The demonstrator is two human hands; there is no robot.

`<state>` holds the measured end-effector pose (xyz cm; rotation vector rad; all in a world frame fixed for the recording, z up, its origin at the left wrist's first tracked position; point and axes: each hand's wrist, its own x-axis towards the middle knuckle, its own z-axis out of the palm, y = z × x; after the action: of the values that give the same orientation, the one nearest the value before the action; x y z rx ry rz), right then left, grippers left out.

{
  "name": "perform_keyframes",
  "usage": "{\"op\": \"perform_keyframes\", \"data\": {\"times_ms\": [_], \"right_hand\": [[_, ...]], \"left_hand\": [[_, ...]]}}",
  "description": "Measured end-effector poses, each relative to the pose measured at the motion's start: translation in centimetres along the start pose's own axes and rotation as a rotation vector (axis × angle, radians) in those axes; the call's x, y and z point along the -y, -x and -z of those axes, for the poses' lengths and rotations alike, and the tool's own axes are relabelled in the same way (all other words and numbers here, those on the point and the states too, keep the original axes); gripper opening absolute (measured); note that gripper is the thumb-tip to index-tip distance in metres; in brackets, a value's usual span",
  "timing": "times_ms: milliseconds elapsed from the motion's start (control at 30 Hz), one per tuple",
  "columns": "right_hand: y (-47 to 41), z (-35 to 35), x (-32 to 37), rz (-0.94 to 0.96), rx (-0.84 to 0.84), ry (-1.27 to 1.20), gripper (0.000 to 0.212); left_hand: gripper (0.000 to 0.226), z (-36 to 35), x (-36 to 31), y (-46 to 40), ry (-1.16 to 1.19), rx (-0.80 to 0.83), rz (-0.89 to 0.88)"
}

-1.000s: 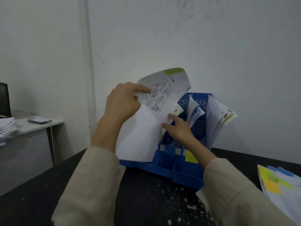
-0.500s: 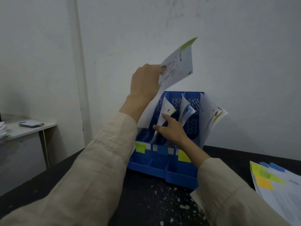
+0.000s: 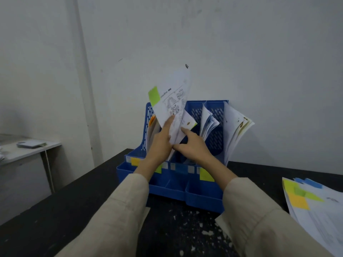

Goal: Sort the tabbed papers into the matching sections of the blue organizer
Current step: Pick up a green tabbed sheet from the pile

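A blue organizer [image 3: 202, 197] stands on the black table against the wall, with coloured labels on its front. My left hand [image 3: 161, 141] holds a white printed paper with a green tab [image 3: 172, 101], its lower end inside the second section from the left. My right hand [image 3: 193, 145] touches the papers in that section with its fingers extended. Papers with an orange tab [image 3: 152, 119] stand in the leftmost section. More papers [image 3: 208, 121] fill the third section, and a thick bundle [image 3: 235, 130] leans out of the rightmost one.
A stack of tabbed papers [image 3: 315, 206] with yellow, green and blue tabs lies on the black table [image 3: 74, 210] at the right. White specks dot the table in front of the organizer. A grey side table [image 3: 31, 153] with a small device stands at far left.
My left hand came down from high above the organizer and brought the green-tabbed paper into the second section. My right hand stayed at that section, fingers on the papers there.
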<state>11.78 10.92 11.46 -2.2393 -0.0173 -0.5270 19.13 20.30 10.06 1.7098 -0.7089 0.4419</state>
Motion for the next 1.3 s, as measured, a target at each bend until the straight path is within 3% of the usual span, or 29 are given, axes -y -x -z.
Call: {"op": "perform_keyframes", "data": {"times_ms": [33,67,167,233,533,667,767,867,967,1033,1100,1200,1300], "right_hand": [[0.1,0.1,0.0,0.004,0.001,0.001,0.065],[0.1,0.1,0.0,0.005,0.004,-0.002,0.065],[0.1,0.3,-0.1,0.011,0.015,-0.007,0.062],[0.1,0.4,-0.2,0.010,0.019,-0.025,0.060],[-0.5,0.0,-0.7,-0.015,0.021,-0.058,0.065],[-0.5,-0.2,-0.5,0.012,0.003,-0.086,0.059],[-0.6,-0.3,-0.5,0.010,-0.015,-0.088,0.058],[-0.8,-0.3,-0.9,-0.013,-0.012,-0.114,0.064],[-1.1,-0.5,-1.3,-0.015,-0.020,-0.120,0.065],[-1.2,-0.6,-1.4,-0.011,-0.029,-0.122,0.065],[-1.2,-0.6,-1.5,-0.006,-0.031,-0.125,0.065],[-1.3,-0.7,-1.6,-0.004,-0.028,-0.133,0.065],[-1.4,-0.8,-1.7,-0.004,-0.026,-0.113,0.065]], "left_hand": [[0.040,0.0,-0.3,0.1,0.120,-0.037,0.070],[0.038,0.0,-0.1,0.2,0.092,-0.030,0.090],[0.060,0.8,0.5,0.3,-0.194,0.051,-0.017],[0.078,1.7,0.1,0.2,-0.406,0.009,-0.118],[0.086,4.3,0.1,0.7,-0.694,0.099,0.024],[0.080,3.0,0.4,0.7,-0.616,0.298,-0.043],[0.074,1.3,1.4,0.7,-0.568,0.348,-0.030],[0.078,0.7,2.1,0.9,-0.491,0.228,0.022],[0.084,0.3,2.6,1.7,-0.318,0.015,-0.219],[0.079,-0.1,2.8,2.1,-0.237,-0.096,-0.281],[0.073,-0.6,3.3,1.9,-0.296,-0.156,-0.213],[0.050,-0.9,4.7,1.3,-0.486,-0.029,-0.072],[0.002,-0.8,5.5,1.4,-0.558,0.095,-0.042]]}}
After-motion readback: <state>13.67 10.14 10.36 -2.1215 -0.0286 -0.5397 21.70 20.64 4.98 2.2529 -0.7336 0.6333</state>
